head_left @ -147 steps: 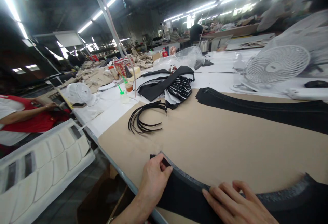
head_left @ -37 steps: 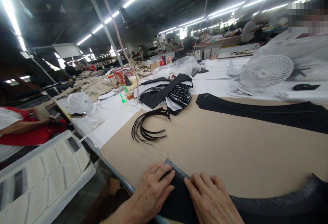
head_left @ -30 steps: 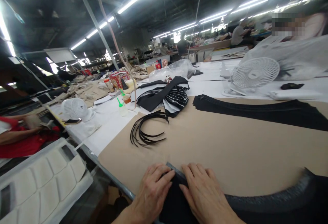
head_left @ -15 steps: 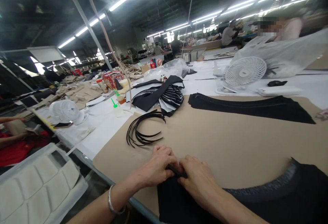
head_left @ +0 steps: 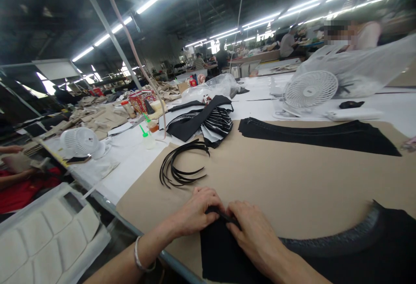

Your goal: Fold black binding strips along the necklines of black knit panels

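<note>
A large black fabric panel (head_left: 224, 253) with a curved edge lies at the table's front, its edge strip rough and greyish on the right. My left hand (head_left: 201, 208) pinches the panel's upper edge near its left end. Close beside it, my right hand (head_left: 248, 227) has thumb and fingers closed on the same edge, which looks folded over between the hands. Just beyond my left hand lies a loose bundle of thin black curved strips (head_left: 182, 167). The fingertips are partly hidden by the cloth.
Brown paper (head_left: 276, 175) covers the table. Beyond it sit a long black fabric piece (head_left: 318, 137), a fanned black stack (head_left: 208, 121), a white fan (head_left: 310, 89) and green-tipped bottles (head_left: 147, 139). A tray of pale pieces (head_left: 42, 236) stands left, near a person in red (head_left: 29, 188).
My right thumb has shifted slightly and the two hands stand a little further apart on the edge. The view has tilted very slightly; the other things stay put.
</note>
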Demonstrator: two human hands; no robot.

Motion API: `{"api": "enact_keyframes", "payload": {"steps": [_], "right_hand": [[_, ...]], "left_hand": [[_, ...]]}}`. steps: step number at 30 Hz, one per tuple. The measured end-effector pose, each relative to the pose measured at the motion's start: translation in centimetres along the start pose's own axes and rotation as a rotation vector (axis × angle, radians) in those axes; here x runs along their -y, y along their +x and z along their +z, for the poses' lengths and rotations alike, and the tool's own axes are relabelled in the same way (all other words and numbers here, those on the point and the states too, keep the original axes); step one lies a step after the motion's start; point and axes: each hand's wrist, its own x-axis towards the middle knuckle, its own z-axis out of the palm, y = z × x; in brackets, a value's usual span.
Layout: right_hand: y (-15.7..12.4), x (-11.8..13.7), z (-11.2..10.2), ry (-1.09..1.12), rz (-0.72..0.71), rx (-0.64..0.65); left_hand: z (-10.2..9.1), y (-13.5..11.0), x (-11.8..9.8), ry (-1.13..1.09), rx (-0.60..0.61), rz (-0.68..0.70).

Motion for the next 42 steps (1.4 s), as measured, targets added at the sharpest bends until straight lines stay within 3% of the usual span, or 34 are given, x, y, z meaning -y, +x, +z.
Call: {"api": "enact_keyframes", "payload": {"steps": [10, 22, 30, 37, 42], "right_hand": [[-0.5, -1.5, 1.6, 0.118, -0.126, -0.095], [-1.1, -1.7, 2.1, -0.021, -0.268, -0.153], [-1.3, -2.6, 3.8, -0.174, -0.432, -0.331], [-1.7, -1.7, 2.8, -0.485, -0.550, -0.436], [-1.8, -1.5, 2.4, -0.510, -0.515, -0.397]], "left_hand": [[-0.1, 0.4, 0.4, 0.044, 0.000, 0.025], [-0.5, 0.8, 0.5, 0.159, 0.035, 0.124], [-1.0, 0.0, 0.9, 0.400, 0.015, 0.350], [0.1, -1.4, 1.7, 0.548, -0.137, 0.449], [0.8, -2.7, 2.3, 0.466, -0.288, 0.339]]}}
